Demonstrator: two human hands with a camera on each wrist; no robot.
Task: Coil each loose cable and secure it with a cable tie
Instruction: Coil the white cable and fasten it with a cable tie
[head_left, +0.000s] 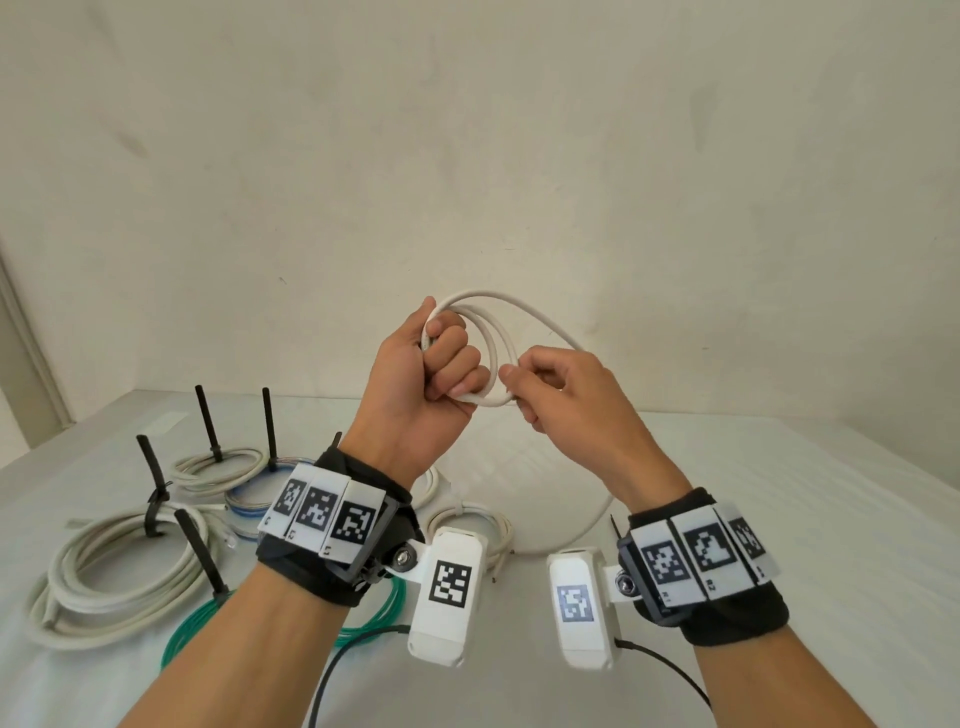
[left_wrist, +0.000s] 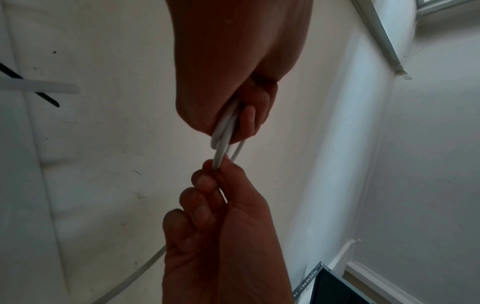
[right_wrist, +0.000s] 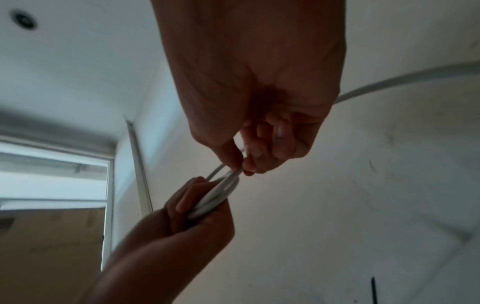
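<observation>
My left hand (head_left: 452, 364) is raised above the table in a fist and grips several loops of a white cable (head_left: 496, 322). My right hand (head_left: 511, 387) is just right of it and pinches the same cable between thumb and fingertips where the loops meet. From the right hand the cable's loose tail (head_left: 597, 514) arcs down to the table. In the left wrist view the left hand (left_wrist: 233, 123) clamps the cable (left_wrist: 223, 133) and the right hand's fingertips (left_wrist: 207, 181) hold it from below. In the right wrist view the right hand (right_wrist: 241, 166) pinches the strands just above the left hand (right_wrist: 192, 203).
Several coiled cables bound with upright black ties lie on the white table (head_left: 779, 493) at the left: a large white coil (head_left: 78, 587), a green coil (head_left: 387, 618), a blue-and-white coil (head_left: 244, 512), a beige coil (head_left: 208, 467). Another white coil (head_left: 467, 519) lies between my wrists.
</observation>
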